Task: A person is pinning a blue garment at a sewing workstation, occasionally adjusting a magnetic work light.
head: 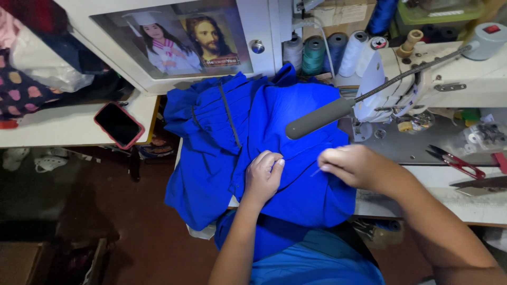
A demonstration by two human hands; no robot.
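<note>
We see the garment [296, 158] before the sewing machine [422, 79]; thread spools [327, 50] stand behind it, a phone [119, 125] lies left, and snips [457, 161] right.

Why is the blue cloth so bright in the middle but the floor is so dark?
Head view: a lamp over the blue cloth lights its middle brightly; the floor at left sits in deep shadow; the left hand and right hand look sharp, while the table edges bend from the wide lens.
</note>
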